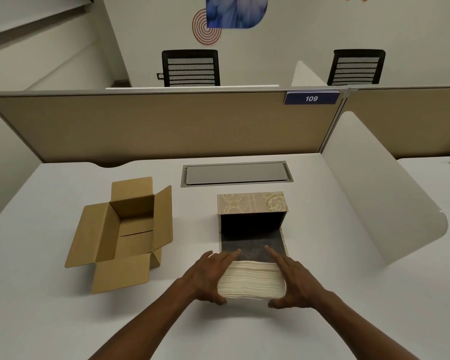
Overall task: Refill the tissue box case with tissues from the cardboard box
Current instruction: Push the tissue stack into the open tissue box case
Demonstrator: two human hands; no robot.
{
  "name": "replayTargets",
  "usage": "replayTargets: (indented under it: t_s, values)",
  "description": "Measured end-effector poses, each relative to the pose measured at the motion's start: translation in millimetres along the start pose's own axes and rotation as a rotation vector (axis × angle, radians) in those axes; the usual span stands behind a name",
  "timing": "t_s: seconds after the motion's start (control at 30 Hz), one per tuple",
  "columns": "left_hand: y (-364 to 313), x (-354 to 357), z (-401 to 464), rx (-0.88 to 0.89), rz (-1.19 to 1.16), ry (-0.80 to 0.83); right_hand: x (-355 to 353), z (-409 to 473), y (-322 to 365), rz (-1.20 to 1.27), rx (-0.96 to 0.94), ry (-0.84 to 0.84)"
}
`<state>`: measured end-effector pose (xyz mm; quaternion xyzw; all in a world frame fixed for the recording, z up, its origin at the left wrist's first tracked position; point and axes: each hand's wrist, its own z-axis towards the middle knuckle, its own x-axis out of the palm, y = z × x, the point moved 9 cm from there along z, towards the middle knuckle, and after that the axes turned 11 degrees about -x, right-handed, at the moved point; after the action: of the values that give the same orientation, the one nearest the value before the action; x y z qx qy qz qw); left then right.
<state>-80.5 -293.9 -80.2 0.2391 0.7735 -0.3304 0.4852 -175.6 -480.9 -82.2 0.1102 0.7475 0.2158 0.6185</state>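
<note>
A thick stack of cream tissues (252, 280) sits between my two hands near the desk's front. My left hand (208, 274) presses its left side and my right hand (291, 279) presses its right side, fingers stretched forward. Just beyond lies the tissue box case (252, 203), beige with a gold pattern, its dark inside facing me and its dark flap (252, 245) folded down flat on the desk, touching the stack's far edge. The brown cardboard box (130, 229) stands to the left with its flaps spread; nothing shows inside it.
A grey cable hatch (237, 174) is set in the white desk (63, 320) behind the case. A beige partition (153, 126) closes the back, and a white curved divider (374, 198) stands on the right. Two black chairs stand beyond the partition.
</note>
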Motion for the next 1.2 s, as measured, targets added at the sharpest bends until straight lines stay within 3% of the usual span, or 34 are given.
replayTargets:
  t_s: [0.17,0.7,0.83,0.93,1.07,1.2]
  values:
    - [0,6,4,-0.015,0.086,0.038,5,8,3,-0.063,-0.028,0.039]
    - [36,28,-13,-0.087,-0.089,0.031,30,-6,-10,-0.055,-0.038,0.067]
    - [42,28,-11,-0.117,-0.196,0.015,25,-7,-9,-0.050,-0.059,-0.042]
    - [45,31,-11,-0.120,-0.273,0.026,31,-7,-12,-0.027,-0.024,-0.003]
    - [56,30,-10,-0.231,-0.568,0.018,25,-8,-16,0.197,0.102,-0.058]
    - [78,41,-10,-0.424,-1.189,0.101,24,-15,-38,0.837,0.290,-0.234]
